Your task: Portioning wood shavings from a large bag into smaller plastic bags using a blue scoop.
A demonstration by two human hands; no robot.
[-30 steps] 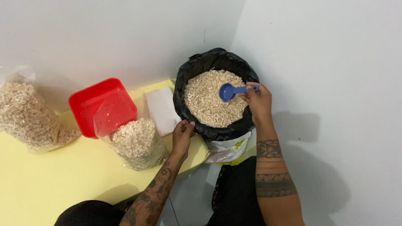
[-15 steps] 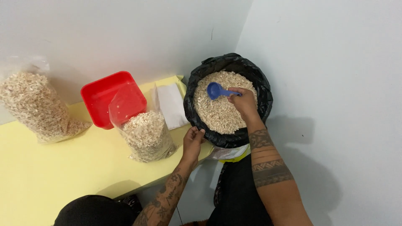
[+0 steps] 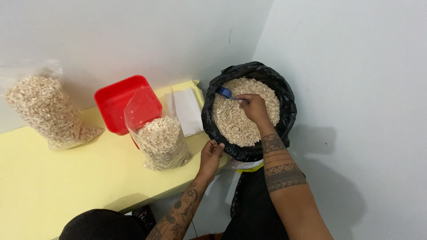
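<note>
My right hand [image 3: 253,108] grips the handle of a small blue scoop [image 3: 225,92], whose bowl is pushed into pale flakes [image 3: 235,120] at the far left side of a bin lined with a black bag [image 3: 284,95]. My left hand [image 3: 210,153] pinches the near rim of that black bag. A clear plastic bag part-filled with the same flakes [image 3: 162,140] stands on the yellow table [image 3: 66,178] just left of my left hand, its top open.
A red square tub [image 3: 118,100] sits behind the open bag. A second, fuller clear bag of flakes [image 3: 46,111] stands at the far left against the wall. Flat white bags [image 3: 187,109] lie by the bin. Grey walls close the corner.
My right hand moved the blue scoop from above the flakes leftward and down, so its bowl now digs into them. My left hand stays on the bag's rim.
</note>
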